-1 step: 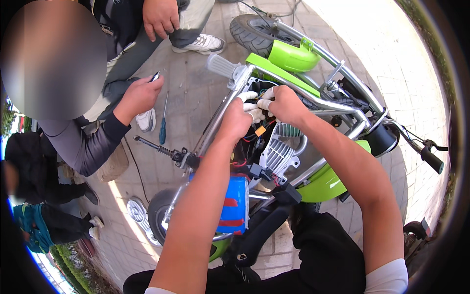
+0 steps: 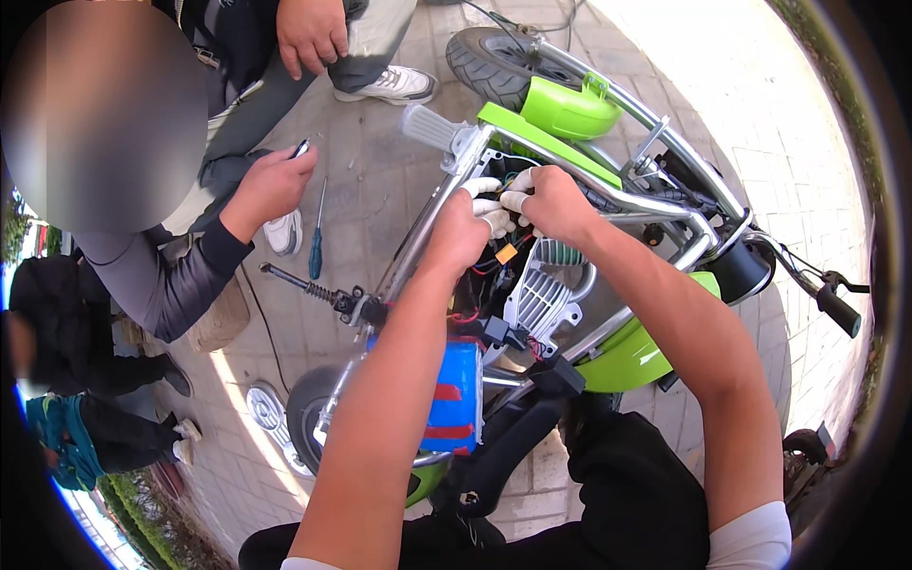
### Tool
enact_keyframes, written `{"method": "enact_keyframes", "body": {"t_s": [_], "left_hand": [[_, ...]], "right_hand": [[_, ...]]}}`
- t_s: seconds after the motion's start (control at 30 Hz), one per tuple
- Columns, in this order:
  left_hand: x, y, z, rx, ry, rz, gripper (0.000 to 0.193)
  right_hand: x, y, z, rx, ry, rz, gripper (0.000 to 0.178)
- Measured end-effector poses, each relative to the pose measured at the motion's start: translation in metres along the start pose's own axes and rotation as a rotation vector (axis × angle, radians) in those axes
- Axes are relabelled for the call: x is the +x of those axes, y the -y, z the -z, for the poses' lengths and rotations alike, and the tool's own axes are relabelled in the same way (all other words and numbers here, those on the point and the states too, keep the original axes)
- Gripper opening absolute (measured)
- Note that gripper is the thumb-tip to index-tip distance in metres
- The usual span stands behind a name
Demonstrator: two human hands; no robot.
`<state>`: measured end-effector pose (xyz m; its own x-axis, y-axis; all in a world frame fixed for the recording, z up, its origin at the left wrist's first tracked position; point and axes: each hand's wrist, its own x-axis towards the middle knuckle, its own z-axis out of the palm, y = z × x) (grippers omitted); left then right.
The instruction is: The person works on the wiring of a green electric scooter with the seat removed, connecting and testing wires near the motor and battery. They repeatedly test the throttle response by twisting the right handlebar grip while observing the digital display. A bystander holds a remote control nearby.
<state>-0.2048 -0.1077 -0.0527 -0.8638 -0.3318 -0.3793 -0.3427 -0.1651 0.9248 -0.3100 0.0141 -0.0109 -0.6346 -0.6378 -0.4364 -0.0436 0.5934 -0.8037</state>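
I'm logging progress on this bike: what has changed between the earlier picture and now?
Nothing visibly changed. The left hand and right hand stay together at the wires; the orange piece, blue block and screwdriver lie where they were.

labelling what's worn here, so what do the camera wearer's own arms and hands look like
The left hand and right hand wear white finger coverings, leaving their backs bare. The forearms are uncovered; white sleeves show at the picture's lower edge.

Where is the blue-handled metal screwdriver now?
Left of centre in the head view, the screwdriver lies on grey paving, right of a co-worker's white shoe and left of the silver frame.
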Motion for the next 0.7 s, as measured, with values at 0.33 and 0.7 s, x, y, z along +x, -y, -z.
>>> {"method": "enact_keyframes", "body": {"t_s": [0.33,0.7], "left_hand": [[-0.004,0.000,0.003,-0.063,0.037,0.050,0.047],[-0.002,0.006,0.004,0.004,0.088,-0.007,0.038]], "right_hand": [[0.003,-0.006,0.014,0.033,0.011,0.070,0.023],[0.002,-0.003,0.017,0.058,0.114,0.021,0.025]]}}
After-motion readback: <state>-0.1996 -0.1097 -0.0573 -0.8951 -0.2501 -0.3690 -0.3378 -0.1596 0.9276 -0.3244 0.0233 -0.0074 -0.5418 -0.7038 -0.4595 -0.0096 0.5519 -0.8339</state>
